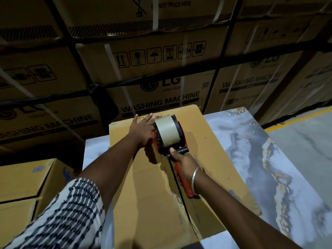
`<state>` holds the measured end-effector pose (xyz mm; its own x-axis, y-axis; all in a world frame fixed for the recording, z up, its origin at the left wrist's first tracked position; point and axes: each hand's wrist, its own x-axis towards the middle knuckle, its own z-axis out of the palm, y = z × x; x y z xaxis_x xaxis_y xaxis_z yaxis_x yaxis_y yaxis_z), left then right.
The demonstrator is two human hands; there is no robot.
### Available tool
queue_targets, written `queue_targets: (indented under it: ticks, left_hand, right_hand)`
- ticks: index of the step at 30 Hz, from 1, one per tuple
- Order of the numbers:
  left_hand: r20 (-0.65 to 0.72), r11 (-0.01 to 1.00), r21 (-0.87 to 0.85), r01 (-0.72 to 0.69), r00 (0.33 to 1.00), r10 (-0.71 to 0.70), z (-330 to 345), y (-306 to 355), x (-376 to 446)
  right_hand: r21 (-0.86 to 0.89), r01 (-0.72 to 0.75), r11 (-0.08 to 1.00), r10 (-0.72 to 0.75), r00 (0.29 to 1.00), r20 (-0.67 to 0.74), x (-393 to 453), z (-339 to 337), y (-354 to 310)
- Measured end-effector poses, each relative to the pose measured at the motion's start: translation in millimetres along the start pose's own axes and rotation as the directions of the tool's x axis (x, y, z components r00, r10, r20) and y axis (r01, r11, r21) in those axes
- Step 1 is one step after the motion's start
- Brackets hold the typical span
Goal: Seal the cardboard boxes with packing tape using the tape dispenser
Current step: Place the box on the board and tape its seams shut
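A flat brown cardboard box (206,151) lies on a marble-patterned table, its two top flaps meeting along a dark centre seam. A red and black tape dispenser (168,135) with a roll of tan tape stands on the seam near the box's far end. My right hand (185,167) grips the dispenser's red handle. My left hand (142,129) presses flat on the left flap just beside the dispenser, fingers straight and reaching the far edge. The near stretch of the seam shows as a dark open gap.
The marble table (280,159) extends to the right of the box. Tall stacks of strapped washing-machine cartons (158,72) form a wall right behind the table. Two smaller cardboard boxes (23,182) are stacked at the lower left. A floor with a yellow line (296,121) lies far right.
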<state>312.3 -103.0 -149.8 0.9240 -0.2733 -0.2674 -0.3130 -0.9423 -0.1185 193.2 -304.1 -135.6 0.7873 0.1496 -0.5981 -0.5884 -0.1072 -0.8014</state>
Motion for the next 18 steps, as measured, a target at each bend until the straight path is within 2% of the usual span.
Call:
queue_targets:
  ticks: [5, 9, 11, 13, 15, 18]
  left_hand:
    - [-0.091, 0.995, -0.103, 0.0, 0.996, -0.009, 12, -1, 6]
    - [-0.107, 0.994, -0.108, 0.02, 0.994, -0.032, 12, 3, 6]
    - [-0.157, 0.993, -0.116, 0.017, 0.987, -0.036, 11, 6, 2]
    - [-0.191, 0.981, -0.175, -0.088, 0.98, 0.053, 14, 12, -8]
    - [-0.162, 0.952, -0.221, -0.213, 0.97, 0.179, 21, 18, -20]
    - [-0.105, 0.955, -0.212, -0.209, 0.976, 0.19, 27, 21, -26]
  right_hand:
    - [-0.035, 0.043, 0.998, -0.043, 0.999, 0.008, -24, -15, 48]
    - [0.04, 0.024, 0.999, -0.023, 0.999, -0.042, -36, -19, 61]
    - [0.06, 0.003, 0.998, -0.001, 1.0, -0.026, -39, -16, 58]
    - [0.075, 0.017, 0.997, -0.014, 0.999, -0.031, -38, -15, 57]
    - [0.06, 0.04, 0.997, -0.038, 0.999, -0.039, -39, -14, 57]
    - [0.073, 0.052, 0.996, -0.051, 0.999, -0.015, -39, -12, 59]
